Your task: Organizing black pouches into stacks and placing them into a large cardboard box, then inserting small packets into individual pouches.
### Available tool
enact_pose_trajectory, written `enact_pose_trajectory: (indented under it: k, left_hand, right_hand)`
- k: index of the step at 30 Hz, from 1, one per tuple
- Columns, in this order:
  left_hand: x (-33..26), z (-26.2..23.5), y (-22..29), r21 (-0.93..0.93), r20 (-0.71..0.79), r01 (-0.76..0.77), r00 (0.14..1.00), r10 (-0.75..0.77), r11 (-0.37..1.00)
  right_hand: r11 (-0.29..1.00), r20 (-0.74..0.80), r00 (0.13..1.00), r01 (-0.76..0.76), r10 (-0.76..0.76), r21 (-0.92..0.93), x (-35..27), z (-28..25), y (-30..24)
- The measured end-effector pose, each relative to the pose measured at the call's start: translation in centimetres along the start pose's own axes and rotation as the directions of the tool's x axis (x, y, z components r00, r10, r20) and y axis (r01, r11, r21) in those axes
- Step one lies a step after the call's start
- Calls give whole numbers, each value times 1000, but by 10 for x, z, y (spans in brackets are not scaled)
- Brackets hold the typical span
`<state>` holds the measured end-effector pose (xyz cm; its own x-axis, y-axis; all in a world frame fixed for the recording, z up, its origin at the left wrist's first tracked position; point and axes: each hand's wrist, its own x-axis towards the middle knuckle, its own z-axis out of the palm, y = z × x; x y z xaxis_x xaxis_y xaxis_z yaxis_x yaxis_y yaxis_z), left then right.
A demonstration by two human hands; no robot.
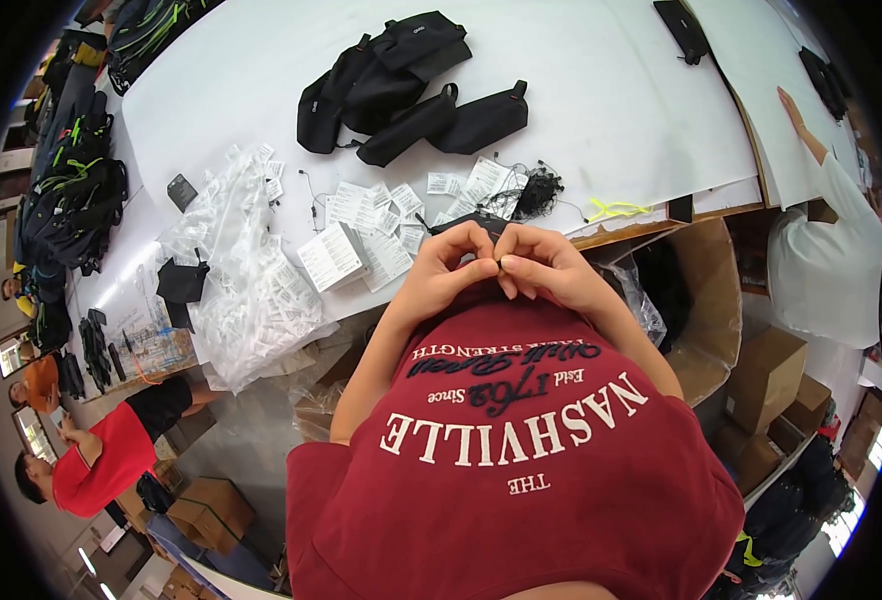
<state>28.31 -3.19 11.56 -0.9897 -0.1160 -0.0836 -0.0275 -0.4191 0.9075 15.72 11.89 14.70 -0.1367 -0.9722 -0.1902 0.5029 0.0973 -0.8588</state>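
My left hand and my right hand meet in front of my chest at the table's near edge. Thumbs and fingertips of both pinch a small black piece, too small and covered to name. Just beyond my fingers lies a black fabric item, partly hidden by them. A tangle of thin black strings rests a little farther off, beside printed white tags. To the left are a stack of white cards and more loose tags.
Several black pouches are heaped on the white table. A large clear bag of tags hangs over the near-left edge. An open carton stands at right below the tabletop. Other people stand left and right.
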Motion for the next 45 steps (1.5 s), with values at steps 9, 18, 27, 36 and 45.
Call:
enact_pose_trajectory:
  k: [9,18,27,36,45]
  left_hand:
    - [2,8,4,395,5,9,1000,-12,919]
    - [16,24,-10,446,192,-239,967,169,862]
    - [11,-24,-50,736,-158,-48,958,240,675]
    - [9,-22,-12,930,-126,-116,792,598,349]
    - [5,-23,-15,955,43,-214,787,616,206]
  right_hand:
    - [717,-186,970,-17,-159,-697,34,-32,-34]
    - [153,-39,885,-124,464,-981,93,-96,62]
    - [469,-192,965,-256,180,-845,51,-94,28]
    - [735,-261,949,-51,-174,-676,64,-56,-2]
    - [611,-219,952,-45,-213,-791,52,-25,-26]
